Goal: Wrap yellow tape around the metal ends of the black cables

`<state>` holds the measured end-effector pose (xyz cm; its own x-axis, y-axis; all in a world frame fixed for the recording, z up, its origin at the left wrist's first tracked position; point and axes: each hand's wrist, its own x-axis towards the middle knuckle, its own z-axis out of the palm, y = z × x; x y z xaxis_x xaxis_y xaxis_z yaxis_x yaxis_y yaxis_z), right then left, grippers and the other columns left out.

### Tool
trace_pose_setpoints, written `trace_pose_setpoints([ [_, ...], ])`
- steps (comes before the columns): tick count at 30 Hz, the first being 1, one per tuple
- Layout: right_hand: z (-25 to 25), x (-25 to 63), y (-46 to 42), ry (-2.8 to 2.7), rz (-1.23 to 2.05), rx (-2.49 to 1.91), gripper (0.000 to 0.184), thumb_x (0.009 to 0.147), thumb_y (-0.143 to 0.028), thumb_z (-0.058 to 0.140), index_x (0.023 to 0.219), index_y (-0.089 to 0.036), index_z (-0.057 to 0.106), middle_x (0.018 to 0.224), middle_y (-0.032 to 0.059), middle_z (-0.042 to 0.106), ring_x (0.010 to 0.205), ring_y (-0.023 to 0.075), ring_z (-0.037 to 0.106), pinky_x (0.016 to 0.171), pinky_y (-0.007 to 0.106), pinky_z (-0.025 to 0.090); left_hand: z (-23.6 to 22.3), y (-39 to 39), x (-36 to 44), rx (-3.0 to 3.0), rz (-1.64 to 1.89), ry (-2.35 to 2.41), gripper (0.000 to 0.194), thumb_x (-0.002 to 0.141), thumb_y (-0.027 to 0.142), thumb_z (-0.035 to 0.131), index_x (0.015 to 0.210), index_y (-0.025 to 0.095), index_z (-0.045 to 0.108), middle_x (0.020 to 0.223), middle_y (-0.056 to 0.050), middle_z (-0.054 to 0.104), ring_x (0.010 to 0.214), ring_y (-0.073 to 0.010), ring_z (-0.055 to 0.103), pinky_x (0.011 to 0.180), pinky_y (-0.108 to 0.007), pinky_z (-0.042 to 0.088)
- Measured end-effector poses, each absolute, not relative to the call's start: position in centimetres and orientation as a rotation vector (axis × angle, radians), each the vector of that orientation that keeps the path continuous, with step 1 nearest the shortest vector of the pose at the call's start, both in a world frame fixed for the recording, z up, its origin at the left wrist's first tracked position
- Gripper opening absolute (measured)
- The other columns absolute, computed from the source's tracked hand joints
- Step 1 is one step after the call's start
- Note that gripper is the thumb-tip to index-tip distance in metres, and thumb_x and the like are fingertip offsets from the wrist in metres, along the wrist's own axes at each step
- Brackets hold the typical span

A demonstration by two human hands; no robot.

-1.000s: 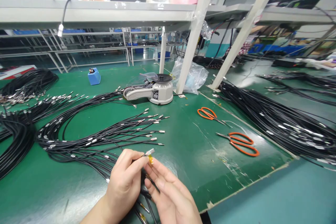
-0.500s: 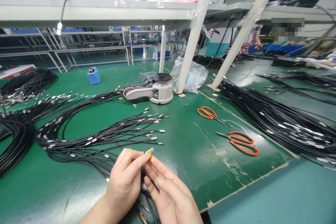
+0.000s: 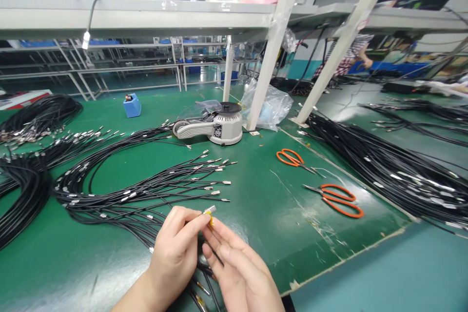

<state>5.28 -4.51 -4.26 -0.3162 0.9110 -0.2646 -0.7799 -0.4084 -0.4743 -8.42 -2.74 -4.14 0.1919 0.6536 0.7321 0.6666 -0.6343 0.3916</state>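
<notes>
My left hand (image 3: 175, 251) pinches a black cable just behind its silvery connector (image 3: 212, 209), thumb and index finger pressed together. A small strip of yellow tape (image 3: 211, 219) lies against the cable at the connector's base, under the left thumb tip. From the right, my right hand (image 3: 244, 270) curls its fingers round the same cable, fingertips close to the tape. Most of this cable is hidden by both hands. Below them, several other cable ends (image 3: 202, 288) show, some with yellow tape.
A large bundle of black cables (image 3: 127, 195) lies left of my hands. Behind it stand a round tape dispenser (image 3: 225, 129) and a blue block (image 3: 132, 106). Two orange-handled scissors (image 3: 340, 200) lie to the right, near another cable bundle (image 3: 387, 170). White posts (image 3: 276, 48) support a shelf (image 3: 139, 17).
The yellow tape strip, hanging down from the cable one second ago, is now pressed by my left thumb near the connector. Both hands stay in nearly the same place.
</notes>
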Motion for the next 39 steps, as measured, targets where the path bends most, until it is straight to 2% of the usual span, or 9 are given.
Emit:
trace_pose_setpoints([
  [22,-4.2,5.1,-4.4,-0.313,1.913,-0.648,0.033,0.065,-0.019,0.077,0.098,-0.016,0.074,0.109,0.0127,0.071,0.111,0.0254,0.059,0.090,0.033,0.047,-4.3,-2.8,-8.5,-2.414,-1.479,-1.377,0.041,0.085,-0.003,0.043,0.118,0.019,0.054,0.086,-0.004,0.060,0.079,-0.0142,0.052,0.068,-0.026,0.046],
  [26,-4.6,5.2,-4.4,-0.321,1.917,-0.699,0.035,0.063,-0.023,0.080,0.097,-0.016,0.074,0.111,0.0128,0.070,0.111,0.0259,0.059,0.087,0.033,0.048,-4.3,-2.8,-8.5,-2.346,-1.464,-1.401,0.043,0.084,-0.004,0.042,0.120,0.018,0.052,0.084,-0.004,0.060,0.077,-0.0141,0.052,0.066,-0.026,0.046],
  [29,-4.3,5.3,-4.3,-0.372,1.864,-0.787,0.041,0.063,-0.032,0.081,0.100,-0.017,0.072,0.115,0.0122,0.068,0.102,0.0250,0.063,0.083,0.033,0.050,-4.3,-2.8,-8.4,-2.309,-1.458,-1.416,0.042,0.085,-0.003,0.043,0.119,0.019,0.052,0.084,-0.004,0.060,0.076,-0.0142,0.052,0.066,-0.026,0.047],
  [31,-3.7,5.3,-4.1,-0.485,1.757,-0.880,0.043,0.067,-0.041,0.077,0.102,-0.017,0.069,0.109,0.0112,0.069,0.090,0.0220,0.066,0.077,0.032,0.051,-4.4,-2.8,-8.4,-2.313,-1.450,-1.406,0.042,0.085,-0.002,0.043,0.120,0.020,0.052,0.085,-0.004,0.060,0.076,-0.0144,0.052,0.066,-0.027,0.047],
  [34,-2.7,4.9,-3.2,-0.709,1.604,-0.990,0.039,0.074,-0.051,0.068,0.090,-0.016,0.066,0.083,0.0056,0.070,0.069,0.0159,0.063,0.065,0.028,0.050,-4.5,-3.0,-8.2,-2.337,-1.410,-1.383,0.042,0.087,0.000,0.043,0.123,0.020,0.049,0.086,-0.005,0.061,0.077,-0.0151,0.053,0.067,-0.029,0.047],
  [36,-2.2,4.6,-2.5,-0.812,1.592,-1.025,0.039,0.074,-0.053,0.066,0.081,-0.015,0.063,0.066,0.0002,0.063,0.059,0.0128,0.059,0.058,0.025,0.048,-4.5,-3.0,-8.2,-2.353,-1.387,-1.362,0.041,0.087,0.000,0.043,0.123,0.019,0.049,0.087,-0.006,0.061,0.078,-0.0155,0.054,0.069,-0.030,0.047],
  [39,-2.4,4.3,-1.6,-0.882,1.649,-1.044,0.037,0.070,-0.050,0.070,0.076,-0.015,0.060,0.058,-0.0040,0.057,0.052,0.0105,0.054,0.052,0.022,0.045,-4.4,-3.1,-8.1,-2.378,-1.386,-1.359,0.033,0.087,0.001,0.045,0.114,0.018,0.053,0.086,-0.005,0.061,0.077,-0.0152,0.053,0.069,-0.029,0.046],
])
